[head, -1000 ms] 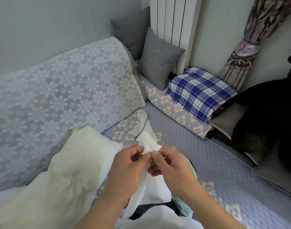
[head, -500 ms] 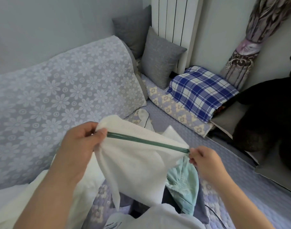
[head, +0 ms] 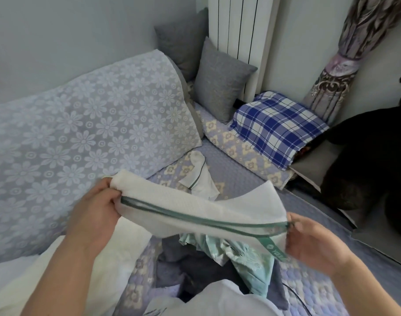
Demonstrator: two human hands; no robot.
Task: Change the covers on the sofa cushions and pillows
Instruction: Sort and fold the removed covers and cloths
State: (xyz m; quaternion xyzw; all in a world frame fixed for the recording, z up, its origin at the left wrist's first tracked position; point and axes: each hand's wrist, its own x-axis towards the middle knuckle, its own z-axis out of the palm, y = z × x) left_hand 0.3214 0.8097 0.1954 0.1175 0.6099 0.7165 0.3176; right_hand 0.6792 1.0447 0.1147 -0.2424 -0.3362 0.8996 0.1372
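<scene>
Cover (head: 195, 215), white, green-zippered: hanging taut over the sofa's (head: 252, 179) front edge, left hand (head: 97, 210) and right hand (head: 309, 242) each pinching one zipper end. Risk: fabric likely slipping from either grip, zipper snagging if overstretched.

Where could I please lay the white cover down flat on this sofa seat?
The barest stretch is the quilted seat between the crumpled white cloth and the plaid pillow, running on toward the seat's right front edge. It is crowded below the white cover, where mint and dark fabrics are heaped, and at left by the cream pillow insert.
</scene>
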